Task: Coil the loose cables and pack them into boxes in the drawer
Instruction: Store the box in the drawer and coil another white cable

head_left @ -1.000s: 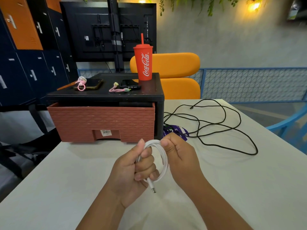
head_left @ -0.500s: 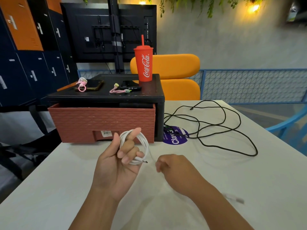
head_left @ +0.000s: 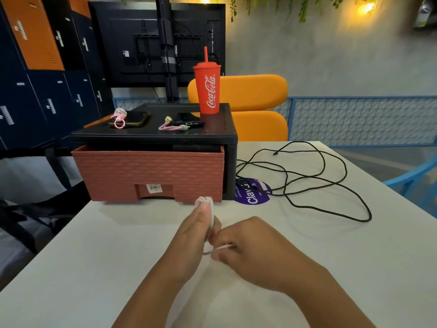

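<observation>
We count two hands on one white cable [head_left: 208,204]. The left hand [head_left: 191,233] has its fingers curled round the coil. The right hand [head_left: 248,247], just beside it, appears to pinch the loose end, though blur hides the tip.

Beyond the fingers stands one brick-red drawer [head_left: 151,171] in a black cabinet [head_left: 153,137]. On the cabinet are one red cup [head_left: 209,91], two phones [head_left: 136,117] [head_left: 189,121] and two pink cable bundles [head_left: 119,118] [head_left: 171,126].

Right of the fingers, well apart, one black cable [head_left: 307,183] sprawls loose over a purple sticker [head_left: 253,197].

The surface [head_left: 94,256] is white. Behind it are an orange chair [head_left: 255,91], blue-and-orange lockers [head_left: 35,91] and a dark screen [head_left: 142,43].

Cup [head_left: 209,89] on drawer unit [head_left: 153,138]; loose cable [head_left: 305,178] right of it
</observation>
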Demonstrator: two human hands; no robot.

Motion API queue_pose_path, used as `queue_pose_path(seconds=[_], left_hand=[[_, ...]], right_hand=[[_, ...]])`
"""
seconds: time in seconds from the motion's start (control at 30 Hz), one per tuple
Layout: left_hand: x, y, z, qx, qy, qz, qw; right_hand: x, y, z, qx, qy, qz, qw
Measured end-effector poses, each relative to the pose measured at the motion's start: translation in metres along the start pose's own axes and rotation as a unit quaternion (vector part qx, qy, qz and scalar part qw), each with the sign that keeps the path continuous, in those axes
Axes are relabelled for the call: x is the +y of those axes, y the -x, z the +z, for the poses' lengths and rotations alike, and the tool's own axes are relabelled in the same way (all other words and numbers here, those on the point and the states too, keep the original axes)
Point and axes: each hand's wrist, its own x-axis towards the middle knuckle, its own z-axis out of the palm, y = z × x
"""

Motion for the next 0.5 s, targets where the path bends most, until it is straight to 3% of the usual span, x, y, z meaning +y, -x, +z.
queue_pose_path(seconds=[0.2,0.33,0.5], left_hand=[[0.012,0.004,0.005,-0.065,-0.007,-0.019,0.998],[0.02,0.007,0.007,-0.071,0.113,-0.062,0.989],[0.026,0.009,0.01,-0.035,0.213,-0.086,0.973]], right_hand=[[0.018,-0.003,-0.005,0.171,-0.104,0.028,0.979],[0.023,-0.007,0.005,0.179,-0.055,-0.004,0.982],[0.023,-0.008,0.014,0.194,-0.126,-0.057,0.971]])
